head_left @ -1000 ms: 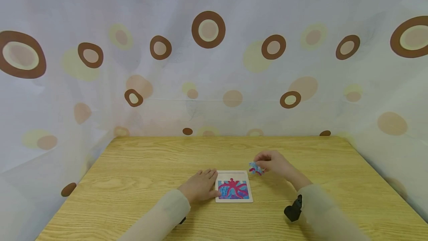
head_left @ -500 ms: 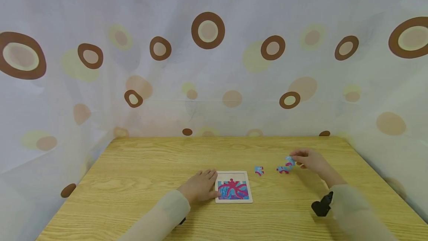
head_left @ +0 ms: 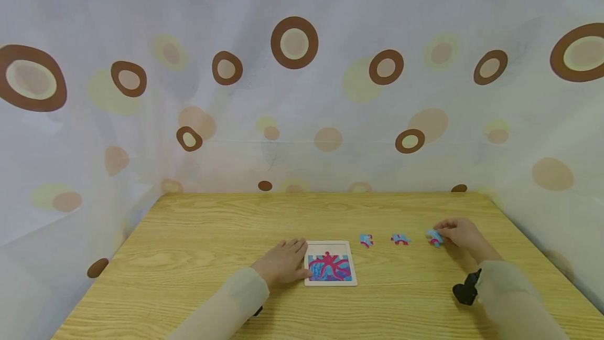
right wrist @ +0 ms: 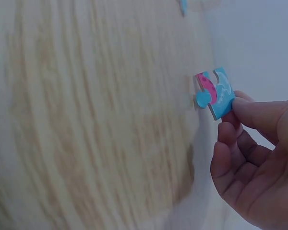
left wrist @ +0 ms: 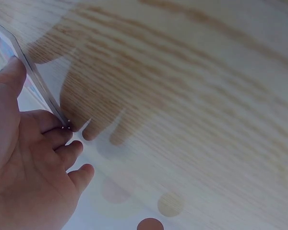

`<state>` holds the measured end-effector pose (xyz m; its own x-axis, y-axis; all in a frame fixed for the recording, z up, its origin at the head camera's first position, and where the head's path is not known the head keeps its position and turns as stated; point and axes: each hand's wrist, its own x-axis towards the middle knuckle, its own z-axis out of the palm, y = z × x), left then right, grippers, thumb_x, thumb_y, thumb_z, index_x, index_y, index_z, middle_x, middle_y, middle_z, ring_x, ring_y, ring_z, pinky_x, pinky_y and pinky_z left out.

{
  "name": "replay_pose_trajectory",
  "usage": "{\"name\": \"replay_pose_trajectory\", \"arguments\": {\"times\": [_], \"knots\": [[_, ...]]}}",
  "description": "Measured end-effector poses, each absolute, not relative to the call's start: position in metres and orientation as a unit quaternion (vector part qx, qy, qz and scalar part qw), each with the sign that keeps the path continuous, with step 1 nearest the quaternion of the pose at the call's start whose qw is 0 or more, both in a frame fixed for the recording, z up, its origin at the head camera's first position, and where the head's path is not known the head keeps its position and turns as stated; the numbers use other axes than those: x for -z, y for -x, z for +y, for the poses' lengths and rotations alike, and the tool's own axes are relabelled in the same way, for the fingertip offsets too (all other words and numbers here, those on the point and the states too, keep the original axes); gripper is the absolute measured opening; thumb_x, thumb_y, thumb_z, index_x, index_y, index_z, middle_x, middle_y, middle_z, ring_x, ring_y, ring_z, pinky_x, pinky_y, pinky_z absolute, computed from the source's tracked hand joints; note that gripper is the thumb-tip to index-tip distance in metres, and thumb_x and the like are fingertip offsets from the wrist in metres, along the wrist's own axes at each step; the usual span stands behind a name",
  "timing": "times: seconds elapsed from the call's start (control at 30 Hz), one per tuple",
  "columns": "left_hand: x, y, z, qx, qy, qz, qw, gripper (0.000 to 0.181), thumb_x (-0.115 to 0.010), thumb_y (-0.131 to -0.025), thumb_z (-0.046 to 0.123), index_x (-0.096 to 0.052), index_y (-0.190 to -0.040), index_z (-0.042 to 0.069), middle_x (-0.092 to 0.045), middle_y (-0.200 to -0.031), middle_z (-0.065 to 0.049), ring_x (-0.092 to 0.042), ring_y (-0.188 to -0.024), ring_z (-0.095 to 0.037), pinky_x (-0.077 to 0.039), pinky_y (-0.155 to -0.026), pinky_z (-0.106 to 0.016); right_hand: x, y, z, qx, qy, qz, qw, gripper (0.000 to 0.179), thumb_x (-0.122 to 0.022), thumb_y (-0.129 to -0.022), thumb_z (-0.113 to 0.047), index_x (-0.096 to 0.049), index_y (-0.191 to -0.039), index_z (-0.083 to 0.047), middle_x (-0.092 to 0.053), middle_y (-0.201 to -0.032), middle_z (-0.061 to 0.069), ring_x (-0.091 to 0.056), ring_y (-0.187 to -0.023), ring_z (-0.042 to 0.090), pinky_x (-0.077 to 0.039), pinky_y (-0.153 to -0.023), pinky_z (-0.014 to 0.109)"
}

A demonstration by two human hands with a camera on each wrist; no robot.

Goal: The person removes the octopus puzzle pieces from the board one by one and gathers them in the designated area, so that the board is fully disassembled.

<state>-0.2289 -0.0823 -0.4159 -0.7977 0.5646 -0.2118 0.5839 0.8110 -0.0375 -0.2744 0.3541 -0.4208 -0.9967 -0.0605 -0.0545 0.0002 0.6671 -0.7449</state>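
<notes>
In the head view a white-rimmed puzzle board (head_left: 354,283) lies on the wooden table, its lower part filled with a pink octopus picture and its upper strip bare. My left hand (head_left: 282,264) rests along the board's left side, the thumb (left wrist: 13,72) on the rim and the fingertips at the far corner. Over at the right, my right hand (head_left: 462,234) pinches a blue and pink puzzle piece (right wrist: 222,96) by one side between thumb and fingers, low over the table. Two similar pieces, one nearer the board (head_left: 366,240) and one farther right (head_left: 400,239), lie in a row between.
The wooden table (head_left: 212,219) reaches back to a pale curtain (head_left: 321,93) with brown and yellow circles, which also runs along both sides. A black wrist device (head_left: 466,290) sits under the right sleeve.
My right hand has moved rightward from beside the board, leaving two puzzle pieces lying on the table and bringing a third to the right end of the row. The left hand stays put.
</notes>
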Motion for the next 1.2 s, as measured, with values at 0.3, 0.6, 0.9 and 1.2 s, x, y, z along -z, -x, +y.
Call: {"name": "replay_pose_trajectory", "arguments": {"times": [0.3,0.6,0.9,1.2], "knots": [[0.415,0.230,-0.082,0.054,-0.303,0.947,0.097,0.071,-0.041,-0.093,0.053,-0.030,-0.145,0.007,-0.027,-0.148,-0.006,-0.023,-0.135,-0.019,-0.021,-0.108,-0.036,0.427,0.279,0.360,0.406,-0.009,0.912,0.057,0.024,-0.048,-0.093,-0.002,-0.057,-0.104,0.018,-0.062,-0.086,0.009,-0.056,-0.071,0.012,-0.049,-0.061,0.027],[0.413,0.228,-0.082,0.048,-0.305,0.946,0.098,0.071,-0.042,-0.092,0.053,-0.031,-0.144,0.007,-0.029,-0.147,-0.007,-0.024,-0.135,-0.020,-0.022,-0.108,-0.037,0.428,0.278,0.360,0.386,0.006,0.921,0.044,0.023,-0.047,-0.093,-0.001,-0.059,-0.101,0.017,-0.061,-0.080,0.007,-0.053,-0.067,0.014,-0.047,-0.057,0.026],[0.415,0.230,-0.082,0.047,-0.303,0.947,0.101,0.070,-0.042,-0.092,0.053,-0.031,-0.144,0.007,-0.029,-0.147,-0.006,-0.024,-0.135,-0.019,-0.021,-0.108,-0.036,0.420,0.277,0.354,0.367,0.006,0.930,0.035,0.030,-0.049,-0.094,-0.010,-0.055,-0.109,0.015,-0.058,-0.079,0.010,-0.051,-0.065,0.017,-0.045,-0.057,0.031],[0.414,0.229,-0.082,0.042,-0.304,0.946,0.104,0.070,-0.041,-0.093,0.052,-0.030,-0.144,0.006,-0.028,-0.148,-0.007,-0.023,-0.135,-0.020,-0.021,-0.108,-0.037,0.401,0.277,0.321,0.380,0.054,0.924,-0.002,0.038,-0.052,-0.095,-0.021,-0.055,-0.115,0.012,-0.059,-0.103,0.023,-0.058,-0.083,0.033,-0.052,-0.065,0.039]]}}
